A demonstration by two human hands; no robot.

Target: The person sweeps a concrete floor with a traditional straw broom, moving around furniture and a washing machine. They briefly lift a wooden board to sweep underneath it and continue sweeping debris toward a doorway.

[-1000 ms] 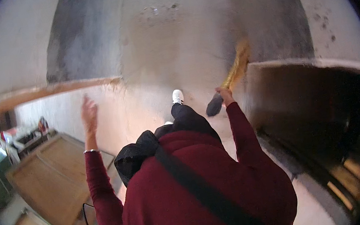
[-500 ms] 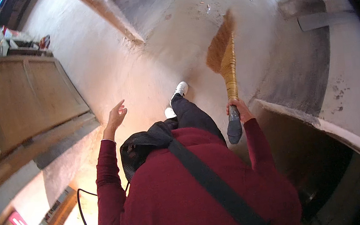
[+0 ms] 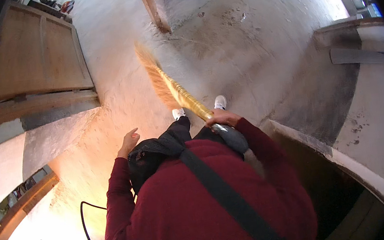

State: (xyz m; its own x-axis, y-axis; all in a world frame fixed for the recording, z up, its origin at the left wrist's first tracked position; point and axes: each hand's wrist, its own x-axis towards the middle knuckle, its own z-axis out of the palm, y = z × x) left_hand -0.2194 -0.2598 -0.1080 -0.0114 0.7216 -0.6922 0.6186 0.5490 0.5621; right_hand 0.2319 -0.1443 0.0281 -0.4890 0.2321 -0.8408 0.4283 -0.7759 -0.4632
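At far left a closed wooden door [image 3: 35, 50] is seen, set above a stone step [image 3: 29, 107]. Further in, the left hand [image 3: 129, 141] is held free over the pale floor [image 3: 113, 48], its fingers loosely curled and closing on nothing. Below it a black bag [image 3: 151, 155] is worn against the dark red sweater [image 3: 201, 204], crossed by a dark strap [image 3: 224, 194]. At centre the grass broom [image 3: 169, 87] is gripped by the right hand [image 3: 222, 116], the fingers being wrapped and pressed together around the bound golden shaft just above its grey end [image 3: 232, 137]. The bristle fan is pointed up and to the left, near the floor beside two white shoes [image 3: 221, 102]; whether it touches cannot be told. The broom is judged light, its bristles soft and yielding and its bound shaft stiffer, so the shaft is best taken low. At right a raised ledge [image 3: 344, 164] and a dark pit [image 3: 322, 185] are shown.
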